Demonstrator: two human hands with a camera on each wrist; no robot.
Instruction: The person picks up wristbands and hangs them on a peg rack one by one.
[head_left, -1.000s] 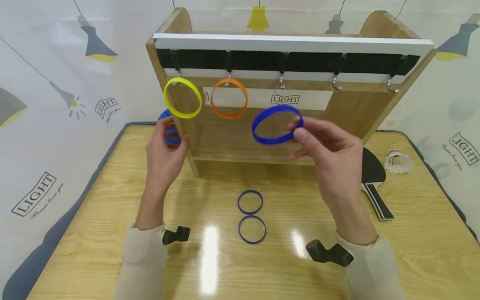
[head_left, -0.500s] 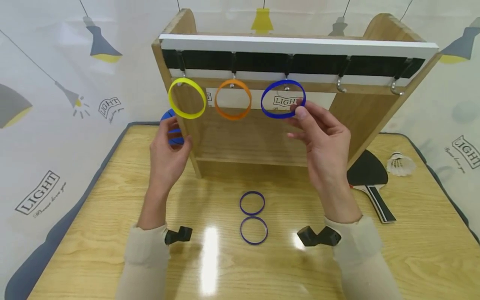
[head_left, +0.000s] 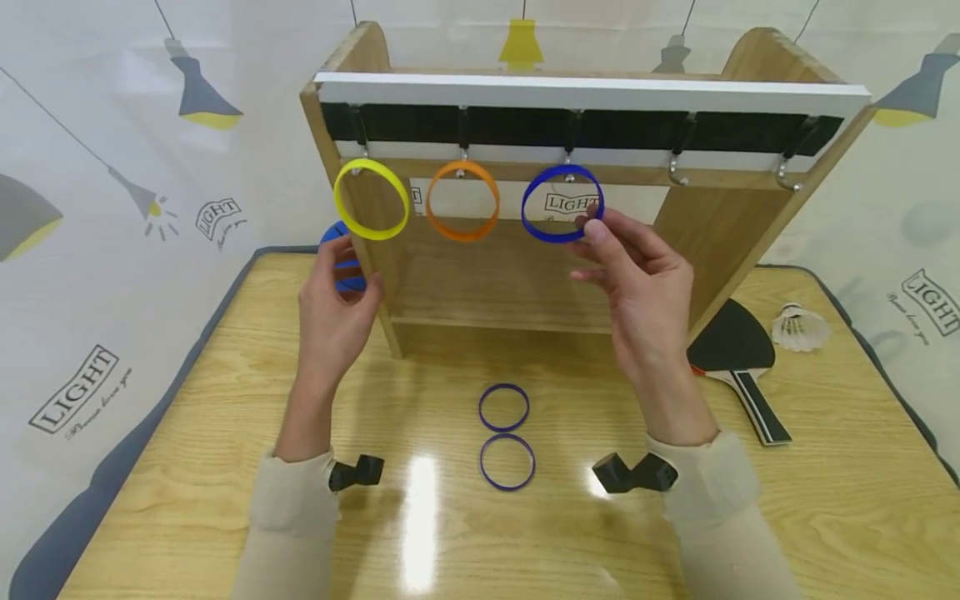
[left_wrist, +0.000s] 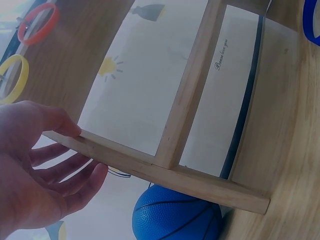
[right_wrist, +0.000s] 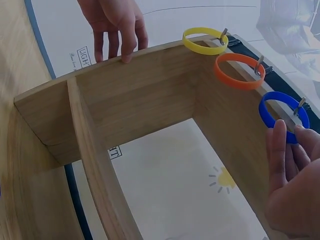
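My right hand point(head_left: 652, 304) pinches a blue silicone wristband point(head_left: 526, 218) by its lower right edge. In the right wrist view, the band's top loops over the third metal hook point(right_wrist: 300, 104) of the rack. A yellow wristband point(head_left: 377, 234) hangs from the first hook and an orange wristband point(head_left: 463, 237) from the second. My left hand point(head_left: 335, 321) grips the left side board point(left_wrist: 120, 155) of the wooden rack point(head_left: 495, 287), thumb on one face and fingers on the outer side. Two thin dark blue wristbands, a far one point(head_left: 480, 408) and a near one point(head_left: 533, 461), lie on the table.
Two more hooks, the fourth point(head_left: 677, 171) and the fifth point(head_left: 786, 177), carry no band. A blue ball point(left_wrist: 172, 215) sits beyond the rack's left side. To the right lie a black table tennis bat point(head_left: 731, 337) and a white shuttlecock point(head_left: 800, 327).
My right hand has moved the blue wristband up and slightly sideways from below the hooks onto the third one. In the last half second it barely shifts. The left hand keeps its place.
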